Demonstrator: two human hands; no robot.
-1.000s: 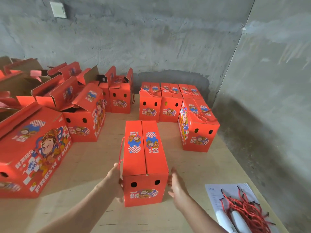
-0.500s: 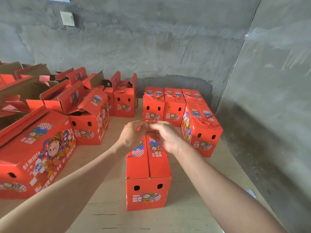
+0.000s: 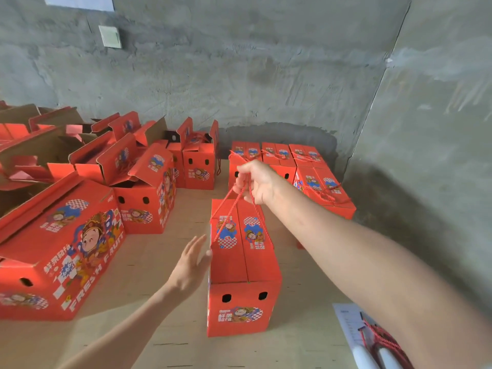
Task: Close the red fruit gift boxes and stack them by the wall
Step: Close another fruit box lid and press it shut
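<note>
Head view: box (image 3: 241, 265) lengthwise toward wall (image 3: 239, 75)

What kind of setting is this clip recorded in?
Probably a bare storeroom or packing room: unfinished concrete walls, a plywood work surface, and many identical red fruit gift boxes, some closed by the wall, others open.

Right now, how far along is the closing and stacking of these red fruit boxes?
Done: several closed boxes sit in a row by the back wall, not yet on top of each other. In hand: the right hand grips the red rope handle of a closed box; the left hand is open beside it. Left: several open boxes on the left have flaps up.
</note>
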